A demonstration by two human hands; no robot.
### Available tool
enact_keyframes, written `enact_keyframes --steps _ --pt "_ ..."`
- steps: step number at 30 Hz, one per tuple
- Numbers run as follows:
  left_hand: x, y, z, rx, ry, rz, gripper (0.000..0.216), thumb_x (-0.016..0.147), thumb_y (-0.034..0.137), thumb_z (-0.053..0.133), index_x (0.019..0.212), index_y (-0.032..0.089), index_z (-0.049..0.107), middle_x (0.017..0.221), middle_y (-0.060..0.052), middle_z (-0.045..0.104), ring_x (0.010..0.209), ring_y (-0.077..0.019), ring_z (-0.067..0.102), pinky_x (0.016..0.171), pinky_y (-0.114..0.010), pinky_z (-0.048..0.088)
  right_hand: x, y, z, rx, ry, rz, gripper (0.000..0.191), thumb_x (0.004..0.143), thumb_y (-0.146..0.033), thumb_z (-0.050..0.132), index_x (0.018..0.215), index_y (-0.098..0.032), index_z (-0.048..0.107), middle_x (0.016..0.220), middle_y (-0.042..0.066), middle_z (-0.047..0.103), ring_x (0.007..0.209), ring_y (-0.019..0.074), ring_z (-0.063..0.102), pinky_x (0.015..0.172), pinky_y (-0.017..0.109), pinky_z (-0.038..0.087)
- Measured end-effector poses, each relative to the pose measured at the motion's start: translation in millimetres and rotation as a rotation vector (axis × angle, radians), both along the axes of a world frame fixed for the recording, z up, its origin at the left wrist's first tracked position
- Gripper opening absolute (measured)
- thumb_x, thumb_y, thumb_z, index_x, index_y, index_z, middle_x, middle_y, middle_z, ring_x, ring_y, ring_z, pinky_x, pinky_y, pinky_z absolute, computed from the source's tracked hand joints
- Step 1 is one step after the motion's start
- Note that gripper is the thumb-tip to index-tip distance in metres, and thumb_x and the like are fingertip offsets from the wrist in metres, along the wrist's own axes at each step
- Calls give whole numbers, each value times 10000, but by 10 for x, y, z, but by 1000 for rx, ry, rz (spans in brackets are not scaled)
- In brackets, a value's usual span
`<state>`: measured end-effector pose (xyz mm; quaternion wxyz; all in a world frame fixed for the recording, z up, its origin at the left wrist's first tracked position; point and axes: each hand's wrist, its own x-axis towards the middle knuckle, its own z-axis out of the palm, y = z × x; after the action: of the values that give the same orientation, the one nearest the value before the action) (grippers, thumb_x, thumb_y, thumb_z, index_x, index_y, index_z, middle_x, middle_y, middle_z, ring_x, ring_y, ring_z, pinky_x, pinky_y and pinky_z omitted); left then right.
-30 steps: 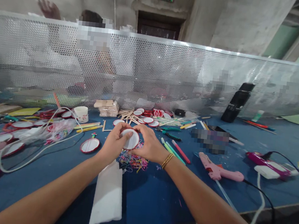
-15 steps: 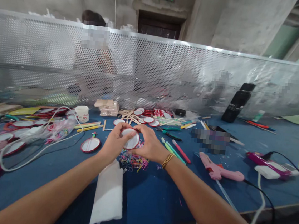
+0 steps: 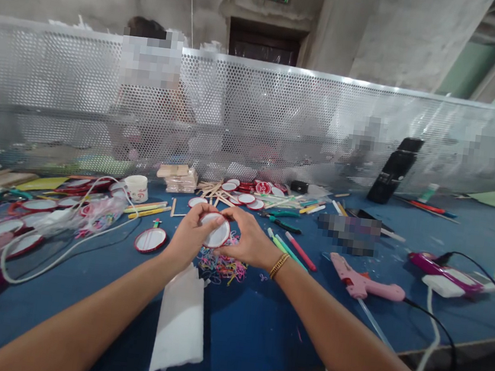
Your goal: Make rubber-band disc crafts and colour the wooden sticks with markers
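Between my two hands is a round jar lid [image 3: 217,234], white inside with a red rim, tilted up toward me. My left hand [image 3: 195,233] grips its left side, thumb across the white face. The fingers of my right hand [image 3: 248,239] curl around its right edge. Below the lid lies a heap of small coloured rubber bands [image 3: 224,268]. A folded white paper towel [image 3: 180,327] is on the table nearer to me. Left of my left hand, another red-rimmed lid [image 3: 150,239] rests with its white inside up, a small coloured piece at its top edge.
A pink glue gun [image 3: 364,282] with a cord lies right, near a purple power strip [image 3: 445,273]. Green-handled pliers [image 3: 286,221], coloured sticks [image 3: 297,252], wooden sticks [image 3: 215,192] and a paper cup [image 3: 136,188] stand farther back. A perforated metal screen [image 3: 255,121] spans the rear, a person behind it.
My hands and the lid keep almost the same place and grip. Behind the screen, the person's head has shifted slightly left and down.
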<state>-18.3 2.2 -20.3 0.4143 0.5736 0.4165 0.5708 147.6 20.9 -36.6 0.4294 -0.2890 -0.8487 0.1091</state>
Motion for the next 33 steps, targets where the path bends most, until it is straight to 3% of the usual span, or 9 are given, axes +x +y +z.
enact_keyframes --steps 6,12,17,22,26,33 --pt "42 -55 30 -107 -216 -70 465 579 402 838 870 208 531 677 70 578 526 -83 514 489 -195 399 -32 23 5 -54 159 123 567 643 -289 819 1118 -177 530 1088 74 628 981 201 618 910 366 509" --pt "27 -42 124 -122 -379 -13 439 572 366 852 847 201 551 704 52 605 573 -84 550 510 -194 438 -111 10 -23 -148 303 150 121 840 -303 665 890 -198 632 882 21 685 839 155 658 827 335 553" --pt "-53 53 136 -147 -479 150 312 628 274 817 823 205 583 752 18 634 619 -98 583 547 -218 483 -213 -73 -43 -38 310 77 94 798 -318 742 761 -234 722 987 39 707 972 187 650 921 393 521" --pt "-58 74 142 -192 -562 151 286 614 211 822 785 202 593 737 36 626 605 -81 570 528 -200 474 -231 -95 -32 69 250 -69 57 732 -291 815 750 -300 762 935 10 724 1026 230 604 986 483 453" --pt "-52 74 126 -173 -542 153 370 563 262 852 811 198 585 716 59 620 577 -78 562 514 -201 460 -230 -63 -64 14 248 -8 67 752 -273 800 808 -299 774 855 9 728 892 204 642 873 419 520" --pt "-95 142 44 -91 -455 177 463 527 374 873 837 186 585 716 54 634 565 -76 570 520 -199 445 -262 -27 -162 -88 330 87 145 786 -234 759 916 -296 777 913 7 765 902 187 701 877 383 567"
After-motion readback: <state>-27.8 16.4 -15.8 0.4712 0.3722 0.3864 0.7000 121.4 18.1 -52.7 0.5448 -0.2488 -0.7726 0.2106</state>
